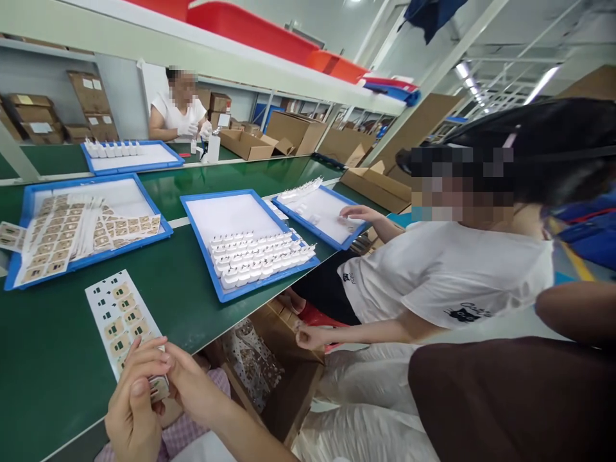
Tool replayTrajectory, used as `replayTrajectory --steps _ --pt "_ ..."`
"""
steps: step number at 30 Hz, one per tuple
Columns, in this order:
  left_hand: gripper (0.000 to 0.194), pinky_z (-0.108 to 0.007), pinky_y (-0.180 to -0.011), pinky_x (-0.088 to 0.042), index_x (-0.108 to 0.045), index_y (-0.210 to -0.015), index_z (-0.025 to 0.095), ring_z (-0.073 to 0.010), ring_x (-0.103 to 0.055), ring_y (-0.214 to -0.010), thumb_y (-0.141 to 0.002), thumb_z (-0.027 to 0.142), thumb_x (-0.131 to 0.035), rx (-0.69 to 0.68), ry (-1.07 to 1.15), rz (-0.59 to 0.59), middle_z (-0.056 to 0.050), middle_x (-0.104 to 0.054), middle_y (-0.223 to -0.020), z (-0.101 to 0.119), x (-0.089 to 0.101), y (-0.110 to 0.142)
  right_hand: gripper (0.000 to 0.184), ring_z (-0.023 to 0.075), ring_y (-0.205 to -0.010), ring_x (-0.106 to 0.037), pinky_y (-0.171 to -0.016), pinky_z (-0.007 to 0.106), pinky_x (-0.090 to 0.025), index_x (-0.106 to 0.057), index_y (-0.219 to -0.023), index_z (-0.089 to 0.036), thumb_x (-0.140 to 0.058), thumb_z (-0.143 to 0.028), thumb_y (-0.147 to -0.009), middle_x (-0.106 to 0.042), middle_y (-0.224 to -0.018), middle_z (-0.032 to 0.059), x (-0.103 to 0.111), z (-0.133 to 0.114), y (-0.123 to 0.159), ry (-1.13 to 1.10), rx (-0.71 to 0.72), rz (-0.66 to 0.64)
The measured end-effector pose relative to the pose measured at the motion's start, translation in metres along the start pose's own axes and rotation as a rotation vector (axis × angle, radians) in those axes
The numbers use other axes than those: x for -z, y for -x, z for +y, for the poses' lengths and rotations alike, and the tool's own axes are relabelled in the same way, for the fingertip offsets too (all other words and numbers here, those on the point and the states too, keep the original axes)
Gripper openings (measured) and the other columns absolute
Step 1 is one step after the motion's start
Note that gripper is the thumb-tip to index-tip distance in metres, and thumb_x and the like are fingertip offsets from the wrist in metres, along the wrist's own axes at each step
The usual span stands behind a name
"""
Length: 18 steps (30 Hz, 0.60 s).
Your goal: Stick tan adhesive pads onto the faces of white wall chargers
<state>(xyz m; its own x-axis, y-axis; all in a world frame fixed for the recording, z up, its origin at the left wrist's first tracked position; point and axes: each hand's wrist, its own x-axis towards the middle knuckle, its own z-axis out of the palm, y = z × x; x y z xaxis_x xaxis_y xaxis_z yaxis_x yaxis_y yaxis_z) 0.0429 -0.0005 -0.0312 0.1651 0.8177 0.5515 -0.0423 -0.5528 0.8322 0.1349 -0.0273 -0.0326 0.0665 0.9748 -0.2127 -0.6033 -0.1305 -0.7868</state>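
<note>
At the near edge of the green bench, my left hand (pixel 132 404) and my right hand (pixel 192 382) meet, fingers pinched around a small white part (pixel 158 387). Just above them lies a white sheet of small tan circuit pieces (pixel 120 316), several of its slots bare. Left of that, a blue tray (pixel 26 206) holds more such sheets. A second blue tray (pixel 202 234) in the middle carries rows of small white housings (pixel 257 255).
A co-worker in a white shirt (pixel 443 273) sits to my right, one hand on a third blue tray (pixel 312 234). Another person (pixel 178 112) works across the bench by a fourth tray. Cardboard boxes (pixel 293 131) and red bins (pixel 250 29) stand behind.
</note>
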Motion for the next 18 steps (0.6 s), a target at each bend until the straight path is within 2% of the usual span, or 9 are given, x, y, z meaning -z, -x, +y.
replayTrajectory --steps 2,4,6,8,10,11,13,15,18 --pt "0.030 -0.054 -0.120 -0.041 -0.070 -0.085 0.023 -0.0255 -0.071 -0.108 -0.104 0.032 -0.048 0.047 0.043 0.026 -0.002 -0.074 -0.094 -0.002 -0.002 0.001 0.072 0.0096 -0.066 -0.050 -0.057 0.021 -0.040 -0.066 -0.103 -0.021 -0.087 -0.073 -0.057 -0.061 -0.086 -0.0011 0.000 -0.001 0.001 -0.154 -0.009 -0.009" --pt "0.028 -0.053 -0.115 -0.048 -0.071 -0.090 0.023 -0.0284 -0.072 -0.113 -0.102 0.038 -0.051 0.164 0.068 0.047 -0.005 -0.077 -0.101 -0.004 -0.003 0.004 0.073 0.0102 -0.071 -0.055 -0.063 0.021 -0.043 -0.062 -0.103 -0.022 -0.096 -0.062 -0.052 -0.062 -0.090 -0.0010 0.001 -0.003 0.000 -0.253 0.001 0.006" --pt "0.028 -0.048 -0.108 -0.054 -0.072 -0.101 0.022 -0.0304 -0.069 -0.120 -0.099 0.045 -0.056 0.296 0.042 0.034 -0.008 -0.076 -0.117 -0.007 -0.001 0.007 0.073 0.0119 -0.075 -0.058 -0.067 0.022 -0.045 -0.061 -0.102 -0.023 -0.099 -0.054 -0.049 -0.063 -0.093 -0.0004 0.006 -0.009 -0.001 -0.265 0.044 0.047" --pt "0.034 -0.044 -0.105 -0.057 -0.071 -0.114 0.023 -0.0306 -0.066 -0.126 -0.096 0.049 -0.059 0.387 0.031 0.025 -0.010 -0.072 -0.130 -0.010 0.004 0.008 0.074 0.0136 -0.076 -0.059 -0.069 0.024 -0.047 -0.060 -0.107 -0.024 -0.099 -0.051 -0.050 -0.063 -0.090 -0.0009 0.019 -0.027 -0.003 -0.180 0.146 0.103" --pt "0.034 -0.042 -0.102 -0.059 -0.069 -0.114 0.023 -0.0292 -0.069 -0.121 -0.095 0.050 -0.061 0.402 0.053 0.084 -0.010 -0.074 -0.123 -0.014 0.012 0.005 0.078 0.0149 -0.078 -0.060 -0.071 0.025 -0.049 -0.059 -0.116 -0.026 -0.097 -0.051 -0.053 -0.063 -0.089 -0.0014 0.039 -0.061 -0.004 -0.013 0.296 0.181" --pt "0.030 -0.042 -0.100 -0.060 -0.068 -0.108 0.023 -0.0282 -0.071 -0.114 -0.095 0.049 -0.062 0.393 0.067 0.132 -0.008 -0.075 -0.114 -0.017 0.017 0.002 0.079 0.0157 -0.080 -0.062 -0.073 0.027 -0.051 -0.057 -0.120 -0.026 -0.095 -0.051 -0.056 -0.064 -0.092 -0.0007 0.053 -0.083 -0.005 0.101 0.365 0.231" --pt "0.023 -0.042 -0.094 -0.061 -0.065 -0.091 0.022 -0.0243 -0.073 -0.095 -0.093 0.045 -0.066 0.353 0.078 0.220 -0.003 -0.071 -0.090 -0.021 0.029 -0.004 0.068 0.0190 -0.089 -0.065 -0.076 0.030 -0.053 -0.058 -0.118 -0.025 -0.088 -0.053 -0.064 -0.067 -0.105 0.0031 0.083 -0.136 -0.007 0.433 0.477 0.387" --pt "0.025 -0.038 -0.089 -0.060 -0.060 -0.078 0.021 -0.0194 -0.068 -0.081 -0.091 0.040 -0.070 0.305 0.086 0.285 0.001 -0.062 -0.075 -0.025 0.041 -0.010 0.056 0.0203 -0.089 -0.066 -0.076 0.032 -0.054 -0.059 -0.113 -0.023 -0.078 -0.054 -0.071 -0.068 -0.106 0.0042 0.113 -0.190 -0.012 0.911 0.506 0.618" --pt "0.031 -0.034 -0.079 -0.055 -0.059 -0.069 0.020 -0.0161 -0.060 -0.072 -0.090 0.039 -0.072 0.251 0.123 0.345 0.003 -0.055 -0.066 -0.028 0.052 -0.016 0.043 0.0208 -0.089 -0.066 -0.082 0.033 -0.051 -0.060 -0.110 -0.019 -0.075 -0.044 -0.078 -0.068 -0.095 0.0035 0.150 -0.252 -0.033 1.103 0.473 0.790"
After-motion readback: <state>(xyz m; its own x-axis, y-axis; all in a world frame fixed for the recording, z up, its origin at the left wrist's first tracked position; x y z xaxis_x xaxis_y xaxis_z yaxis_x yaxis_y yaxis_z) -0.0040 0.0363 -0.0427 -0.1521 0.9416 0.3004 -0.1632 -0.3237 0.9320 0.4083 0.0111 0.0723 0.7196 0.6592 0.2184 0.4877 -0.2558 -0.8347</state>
